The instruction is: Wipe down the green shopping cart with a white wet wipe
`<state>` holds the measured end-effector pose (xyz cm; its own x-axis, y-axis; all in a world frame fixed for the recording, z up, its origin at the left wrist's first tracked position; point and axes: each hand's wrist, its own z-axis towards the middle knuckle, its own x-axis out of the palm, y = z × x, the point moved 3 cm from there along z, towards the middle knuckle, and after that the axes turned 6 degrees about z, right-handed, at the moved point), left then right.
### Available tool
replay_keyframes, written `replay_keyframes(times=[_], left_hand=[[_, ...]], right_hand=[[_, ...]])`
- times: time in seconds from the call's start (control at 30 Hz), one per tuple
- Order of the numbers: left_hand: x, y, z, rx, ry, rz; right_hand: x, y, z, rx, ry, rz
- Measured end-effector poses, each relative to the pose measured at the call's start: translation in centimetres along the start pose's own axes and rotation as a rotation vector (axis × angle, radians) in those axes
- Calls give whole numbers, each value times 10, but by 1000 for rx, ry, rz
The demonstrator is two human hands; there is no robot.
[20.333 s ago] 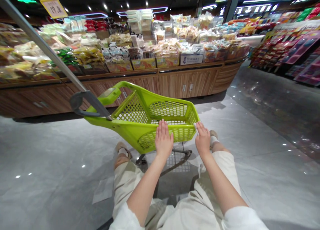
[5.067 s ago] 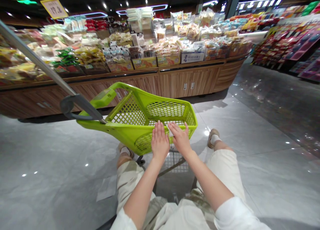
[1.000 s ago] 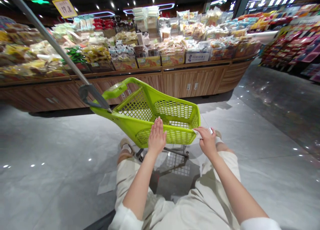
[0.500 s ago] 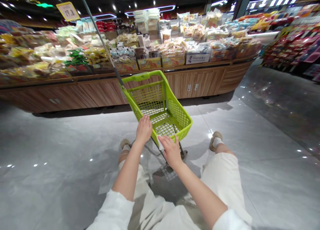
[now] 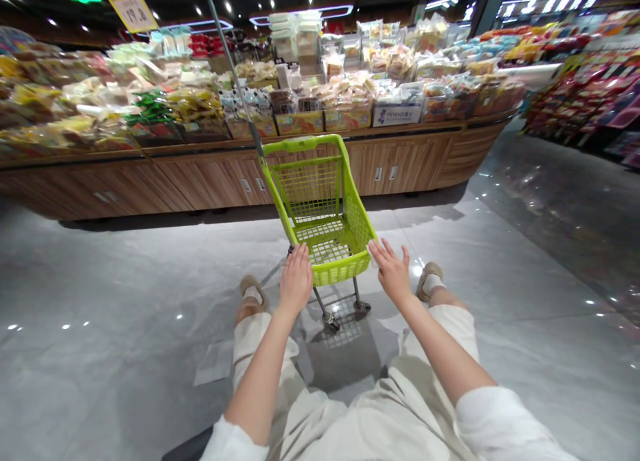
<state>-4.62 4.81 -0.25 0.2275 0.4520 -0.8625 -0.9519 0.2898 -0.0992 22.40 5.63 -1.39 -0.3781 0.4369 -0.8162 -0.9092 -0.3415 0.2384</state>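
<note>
Polished grey tile floor point(image 5: 110, 327) runs to a curved wooden display counter point(image 5: 200, 187) beyond the lime-green plastic mesh shopping cart point(image 5: 320, 214). My open left hand point(image 5: 296, 281) and right hand point(image 5: 391, 271) sit at its near rim, gripping nothing. Packaged goods point(image 5: 345, 94) on the counter are too blurred to read.

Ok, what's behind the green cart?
The wooden display counter, its cabinet doors and packaged snacks stacked on top; the lime-green cart hides the counter section directly behind it.

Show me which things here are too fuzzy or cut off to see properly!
Head view:
Packet labels on the wooden display: blurred and too small to read.
Pole of the green shopping cart: cut off by the top edge.
Packets on the far right racks: blurred.
</note>
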Motion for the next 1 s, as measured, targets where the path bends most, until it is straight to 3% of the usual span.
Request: replay_keyframes(times=[0.13,0.23,0.3,0.37,0.47,0.57,0.67,0.77,0.9,1.0], left_hand=[[10,-29,-27,53,28,44],[16,-44,-40,2,24,90],[18,-48,-42,-28,20,110],[18,-48,-41,-40,13,120],[15,-48,-39,-23,11,123],[14,-51,-39,-17,16,121],[16,-58,-38,-40,18,125],[19,-62,-37,-73,14,119],[21,-60,-38,-85,3,114],[20,-57,-39,-78,12,112]], right_hand=[[18,48,-2,79,-49,97],[35,101,-5,-15,-14,189],[40,120,-5,-95,24,226],[38,117,-5,-167,61,215],[26,76,-2,-198,81,131],[10,19,2,-42,15,57],[5,-3,5,106,-36,45],[17,28,4,91,-11,91],[33,93,1,-146,101,200],[31,98,0,-231,142,231]])
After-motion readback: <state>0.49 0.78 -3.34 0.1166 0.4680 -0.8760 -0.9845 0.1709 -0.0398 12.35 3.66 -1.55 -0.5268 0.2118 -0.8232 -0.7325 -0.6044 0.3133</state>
